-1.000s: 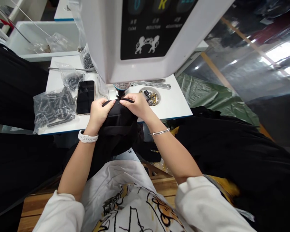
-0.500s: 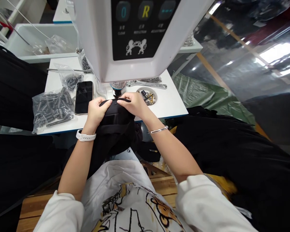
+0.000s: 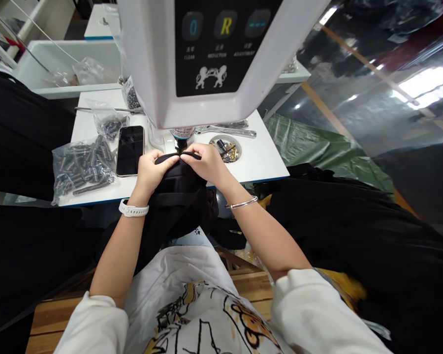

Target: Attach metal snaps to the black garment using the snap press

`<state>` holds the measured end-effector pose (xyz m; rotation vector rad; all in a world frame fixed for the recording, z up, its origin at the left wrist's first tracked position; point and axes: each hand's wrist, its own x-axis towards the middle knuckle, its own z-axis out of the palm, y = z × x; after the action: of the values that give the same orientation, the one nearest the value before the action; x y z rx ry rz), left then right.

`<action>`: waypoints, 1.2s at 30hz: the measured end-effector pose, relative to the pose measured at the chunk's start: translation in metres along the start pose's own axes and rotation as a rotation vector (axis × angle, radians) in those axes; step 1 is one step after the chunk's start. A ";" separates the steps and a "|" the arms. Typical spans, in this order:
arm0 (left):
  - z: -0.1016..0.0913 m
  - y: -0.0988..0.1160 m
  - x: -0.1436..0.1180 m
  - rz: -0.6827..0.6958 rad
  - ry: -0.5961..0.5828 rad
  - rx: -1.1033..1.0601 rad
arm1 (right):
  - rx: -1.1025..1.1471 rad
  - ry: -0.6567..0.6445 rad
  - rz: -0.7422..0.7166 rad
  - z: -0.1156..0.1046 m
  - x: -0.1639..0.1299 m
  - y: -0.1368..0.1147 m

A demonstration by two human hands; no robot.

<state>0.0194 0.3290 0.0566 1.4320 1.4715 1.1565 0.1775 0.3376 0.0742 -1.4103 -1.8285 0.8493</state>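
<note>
You are pinching the top edge of a black garment (image 3: 177, 189) with both hands, holding it right under the press head (image 3: 180, 135) of the white machine (image 3: 206, 59). Your left hand (image 3: 151, 172) is closing its fingers on the fabric's left side, and your right hand (image 3: 206, 162) is clamping thumb and forefinger on the thin black edge just beside it (the fingertips of the two hands are nearly meeting). The rest of the garment is hanging down off the white table (image 3: 260, 157) toward your lap. A phone (image 3: 130, 149) is lying face up just left of your left hand, with a plastic bag of dark metal parts (image 3: 81, 166) beyond it. A small dish of fittings (image 3: 226, 147) is sitting near your right hand, and a wrench (image 3: 227, 131) is lying behind it.
</note>
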 end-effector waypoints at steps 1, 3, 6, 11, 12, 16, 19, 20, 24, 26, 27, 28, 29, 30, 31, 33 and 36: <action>0.000 0.000 0.000 -0.003 -0.008 0.004 | -0.002 -0.004 0.003 0.000 0.000 0.000; 0.000 0.001 0.001 0.000 -0.014 0.014 | -0.004 -0.006 0.000 0.000 0.001 0.001; 0.000 0.003 0.001 0.039 -0.004 0.052 | -0.011 -0.001 -0.009 0.001 0.002 0.003; 0.000 0.007 0.000 0.113 0.035 0.130 | -0.017 -0.019 -0.002 -0.001 0.003 0.002; 0.000 0.007 0.001 0.112 0.039 0.131 | -0.017 -0.023 -0.005 -0.002 0.004 0.002; 0.001 0.006 0.004 0.091 0.028 0.105 | -0.008 -0.023 -0.020 -0.002 0.005 0.003; 0.003 0.005 0.005 0.068 0.016 0.068 | 0.001 -0.022 -0.017 -0.002 0.006 0.006; 0.004 0.005 0.005 0.061 0.014 0.058 | 0.006 -0.022 -0.014 -0.001 0.006 0.006; 0.005 0.005 0.006 0.035 0.007 0.021 | 0.029 -0.017 -0.007 0.000 0.006 0.006; 0.004 0.003 0.007 0.021 0.003 0.006 | 0.028 -0.013 0.003 0.000 0.007 0.006; 0.004 0.002 0.008 0.012 -0.006 -0.002 | 0.026 -0.015 0.013 0.000 0.008 0.006; 0.003 0.000 0.008 0.001 -0.019 -0.015 | 0.029 -0.022 0.024 0.000 0.008 0.006; 0.002 -0.002 0.009 -0.012 -0.037 -0.032 | 0.035 -0.032 0.035 0.001 0.009 0.007; 0.002 -0.005 0.010 -0.026 -0.055 -0.052 | 0.047 -0.043 0.045 0.001 0.009 0.008; 0.001 -0.007 0.011 -0.038 -0.071 -0.070 | 0.062 -0.055 0.053 0.001 0.010 0.009; 0.000 -0.011 0.011 -0.050 -0.080 -0.089 | 0.094 -0.077 0.067 0.001 0.010 0.013; 0.000 -0.013 0.012 -0.064 -0.082 -0.097 | 0.134 -0.094 0.085 0.002 0.011 0.017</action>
<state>0.0150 0.3411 0.0448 1.3407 1.3760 1.1022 0.1830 0.3514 0.0608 -1.3912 -1.7550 1.0772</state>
